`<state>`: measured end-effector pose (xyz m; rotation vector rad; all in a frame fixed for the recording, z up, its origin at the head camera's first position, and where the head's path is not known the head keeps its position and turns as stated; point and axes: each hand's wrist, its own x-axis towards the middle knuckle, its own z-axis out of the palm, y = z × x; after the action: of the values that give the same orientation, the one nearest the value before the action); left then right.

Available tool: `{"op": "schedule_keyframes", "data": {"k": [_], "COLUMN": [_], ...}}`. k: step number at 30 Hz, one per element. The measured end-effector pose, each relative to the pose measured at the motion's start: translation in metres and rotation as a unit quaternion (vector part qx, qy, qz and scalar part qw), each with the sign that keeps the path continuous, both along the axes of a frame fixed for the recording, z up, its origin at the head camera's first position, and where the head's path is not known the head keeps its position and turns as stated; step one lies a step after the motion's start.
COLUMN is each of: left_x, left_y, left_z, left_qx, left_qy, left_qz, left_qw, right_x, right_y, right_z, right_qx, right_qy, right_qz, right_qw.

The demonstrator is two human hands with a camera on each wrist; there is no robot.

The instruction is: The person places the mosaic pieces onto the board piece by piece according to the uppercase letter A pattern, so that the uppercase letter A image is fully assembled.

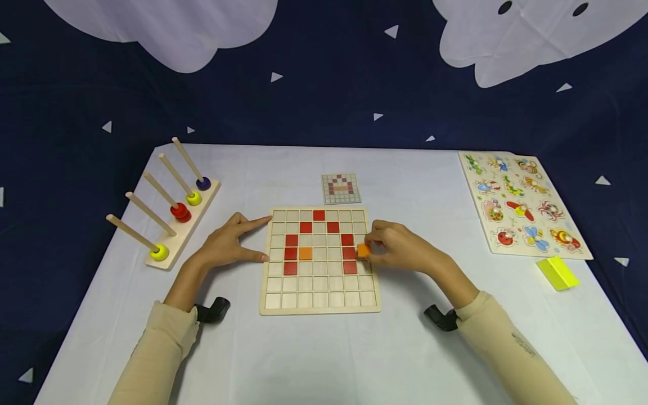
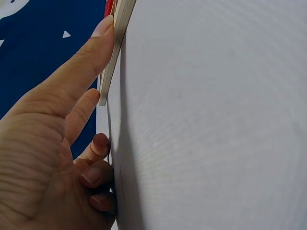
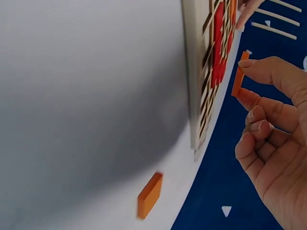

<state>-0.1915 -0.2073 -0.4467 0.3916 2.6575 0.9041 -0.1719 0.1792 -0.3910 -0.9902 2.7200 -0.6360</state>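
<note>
A wooden grid board (image 1: 320, 310) lies on the white table, with several red tiles (image 1: 290, 253) and one orange tile (image 1: 305, 253) in its squares. My left hand (image 1: 226, 243) rests at the board's left edge, thumb and index finger stretched out and touching it; the left wrist view shows the thumb (image 2: 91, 57) against the rim. Between thumb and index finger, my right hand (image 1: 402, 246) pinches another orange tile (image 3: 240, 74) above the board's right side. A further orange tile (image 3: 150, 196) lies on the table below that hand; in the head view it is hidden.
A small pattern card (image 1: 341, 188) lies behind the board. At the left stands a peg stacker (image 1: 189, 228) with coloured rings. To the right are a wooden insect puzzle (image 1: 526, 205) and a yellow block (image 1: 558, 273).
</note>
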Motion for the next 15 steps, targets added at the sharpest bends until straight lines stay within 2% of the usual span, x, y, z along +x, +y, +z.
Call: {"op": "schedule_keyframes", "data": {"k": [15], "left_x": [0.000], "left_y": [0.000], "left_z": [0.000], "left_qx": [-0.002], "left_qy": [0.002], "left_qz": [-0.001], "left_qw": [1.0000], "right_x": [-0.010], "right_y": [-0.038], "right_z": [0.003], "right_qx": [0.008], "right_qy": [0.003], "right_qz": [0.038], "right_qw": [0.999]}}
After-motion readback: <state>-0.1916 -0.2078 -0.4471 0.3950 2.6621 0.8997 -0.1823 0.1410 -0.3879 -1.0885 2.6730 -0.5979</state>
